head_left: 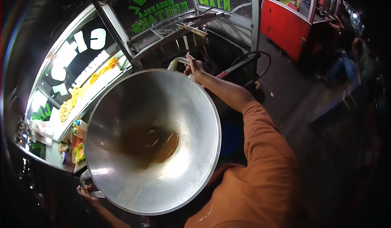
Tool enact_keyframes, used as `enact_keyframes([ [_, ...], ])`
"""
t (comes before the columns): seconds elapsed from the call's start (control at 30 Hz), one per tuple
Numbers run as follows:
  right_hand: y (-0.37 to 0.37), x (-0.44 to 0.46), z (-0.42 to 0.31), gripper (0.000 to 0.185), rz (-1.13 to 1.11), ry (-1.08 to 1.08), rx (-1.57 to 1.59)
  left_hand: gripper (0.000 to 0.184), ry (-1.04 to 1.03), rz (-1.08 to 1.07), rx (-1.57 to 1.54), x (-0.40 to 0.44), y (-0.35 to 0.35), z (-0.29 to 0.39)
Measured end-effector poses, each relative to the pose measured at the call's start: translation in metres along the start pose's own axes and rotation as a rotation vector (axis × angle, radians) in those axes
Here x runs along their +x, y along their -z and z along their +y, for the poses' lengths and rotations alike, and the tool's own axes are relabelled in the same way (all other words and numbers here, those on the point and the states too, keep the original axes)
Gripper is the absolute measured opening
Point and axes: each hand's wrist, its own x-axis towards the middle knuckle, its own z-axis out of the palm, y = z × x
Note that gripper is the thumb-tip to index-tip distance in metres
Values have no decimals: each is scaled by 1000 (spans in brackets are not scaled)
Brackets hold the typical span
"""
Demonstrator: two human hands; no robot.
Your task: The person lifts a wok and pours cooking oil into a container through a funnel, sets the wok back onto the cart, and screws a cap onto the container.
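Observation:
A big silvery metal wok (191,118) fills the middle of the view, with a shallow pool of brown liquid (140,146) at its bottom. My right hand (194,68) is closed around the loop handle at the wok's upper edge. At the lower left, the opposite handle is in my left hand (87,194), whose fingers curl about it and are partly hidden. Both my arms spread around the wok, the right one in an orange sleeve (264,134).
A lit glass food cart (87,59) with yellow-orange fried pieces (77,97) stands left of the wok. Bottles and bright containers (77,146) sit at its near end. Beyond the wok lies a dark frame with a hose (264,59). A red stall (281,28) stands farther right.

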Motion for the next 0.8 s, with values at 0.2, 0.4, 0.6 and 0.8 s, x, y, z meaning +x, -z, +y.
enact_keyframes([
  [0.2, 9, 33, 6, 48, -66, -89, 104, 40, 93, 38, 77, -15, 4, 16],
  [0.4, 32, 59, -4, 47, -72, -132, 40, 41, 87, -3, 75, -44, -24, 22],
  [0.6, 46, 65, -17, 44, -68, -114, 9, 38, 56, 6, 43, -65, -53, 29],
  [0.8, 61, 50, -24, 41, -18, -63, -50, 35, 12, -85, -3, -48, -43, 25],
])
